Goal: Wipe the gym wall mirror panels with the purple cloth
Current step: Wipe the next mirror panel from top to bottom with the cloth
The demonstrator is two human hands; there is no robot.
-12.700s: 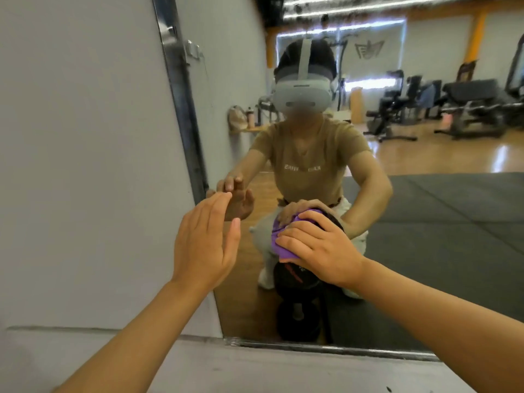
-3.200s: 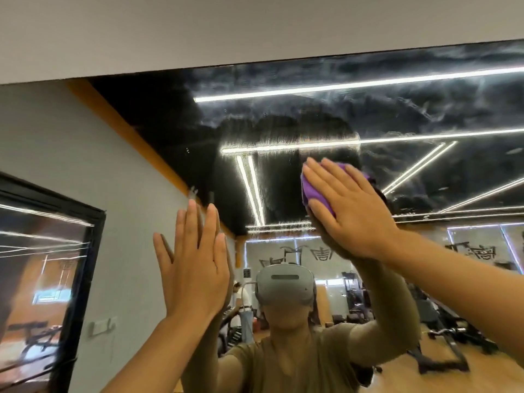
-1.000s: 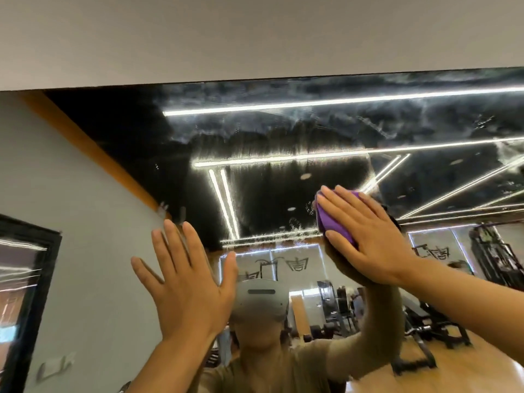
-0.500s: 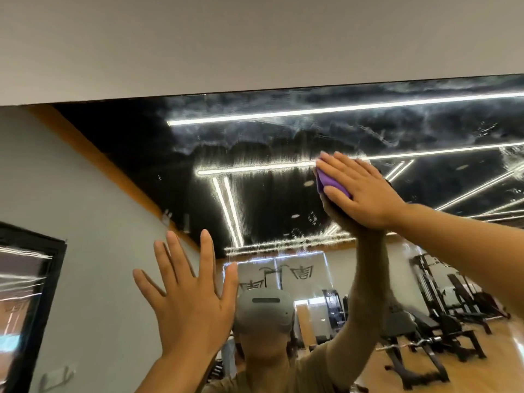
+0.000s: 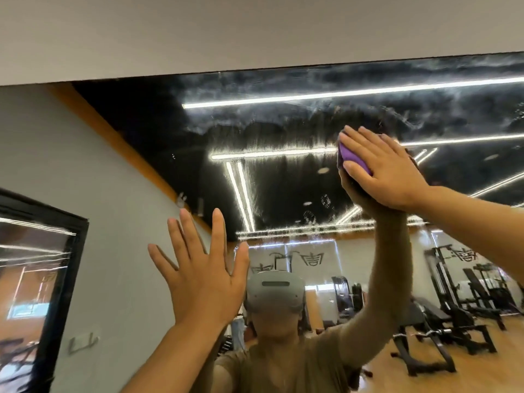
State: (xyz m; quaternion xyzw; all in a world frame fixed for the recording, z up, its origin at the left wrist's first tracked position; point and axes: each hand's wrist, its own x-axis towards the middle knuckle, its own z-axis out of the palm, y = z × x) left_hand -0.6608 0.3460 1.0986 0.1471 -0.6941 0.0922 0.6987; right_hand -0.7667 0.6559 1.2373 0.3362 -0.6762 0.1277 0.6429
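You are wiping high on the streaky wall mirror panel [image 5: 283, 123], right hand [image 5: 381, 168] pressing the crumpled purple cloth [image 5: 353, 160] flat-fingered; left hand [image 5: 204, 279], spread and empty, is bracing. Next: sweeping the hazy top band.

No legible text, brand or number is shown. Only in the reflection within the mirror [image 5: 283, 180] are large dark emblem-like marks [image 5: 295, 260] seen on the far gym wall, just above the reflected headset; they appear reversed and cannot be read. A similar mark [image 5: 465, 255] near the mirror's right edge is partly hidden and equally unreadable.
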